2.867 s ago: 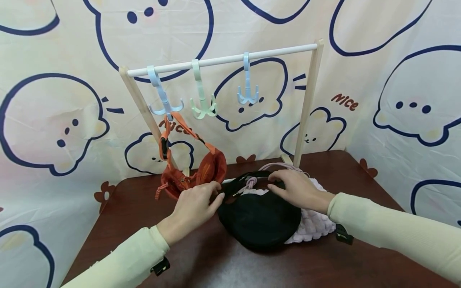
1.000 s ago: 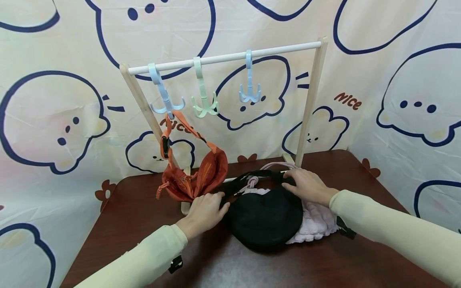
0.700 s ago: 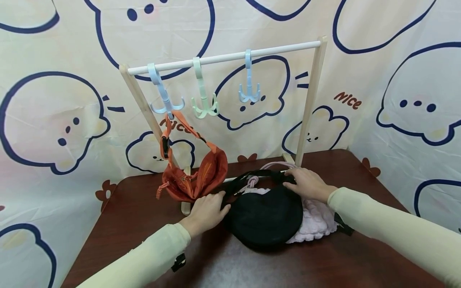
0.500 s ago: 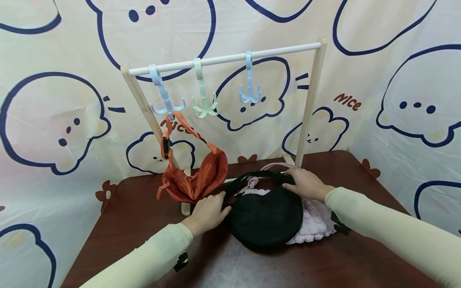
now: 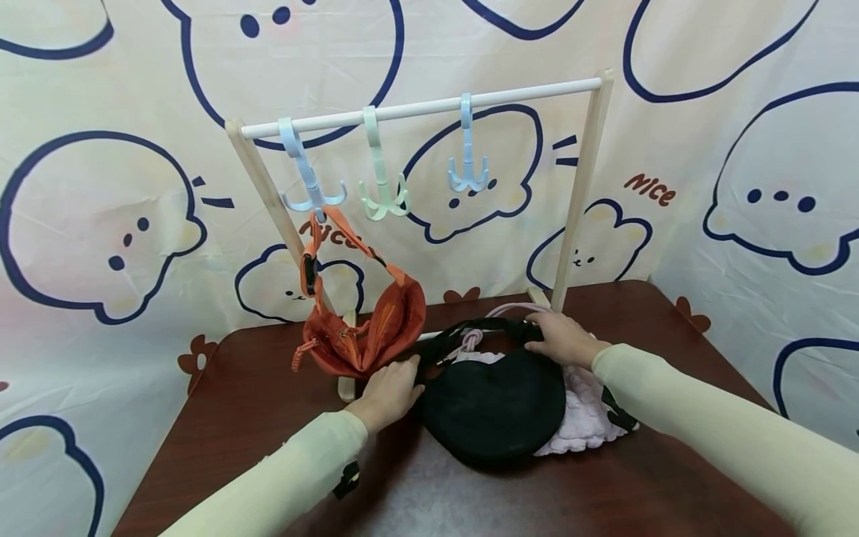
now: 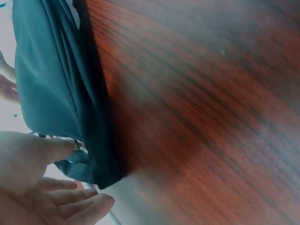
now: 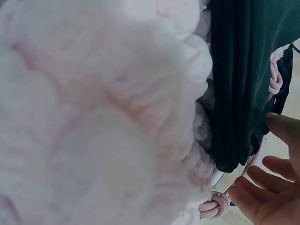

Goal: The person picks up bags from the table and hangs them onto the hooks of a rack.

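Note:
In the head view a black crescent-shaped bag (image 5: 496,406) leans on a pale pink puffy bag (image 5: 582,418), its black strap (image 5: 493,325) looped behind the top. At the black bag's left end is my left hand (image 5: 391,391), thumb and fingers spread around the corner; the left wrist view shows the thumb at the fabric and the fingers relaxed. My right hand (image 5: 565,340) is at the upper right end, above the pink bag. Its thumb lies close against the black fabric in the right wrist view, the other fingers loosely extended.
An orange bag (image 5: 362,335) hangs by its strap from the left blue hook (image 5: 312,195) on a wooden rack with a white rod (image 5: 423,109). A green hook (image 5: 382,201) and another blue hook (image 5: 467,175) hang bare. Pink cord (image 5: 472,341) lies behind the black bag.
Compared with the oldest frame, both hands have shifted to the right, the left from the bag's upper left to its left corner. The black bag sits slightly farther right. Lately little moves.

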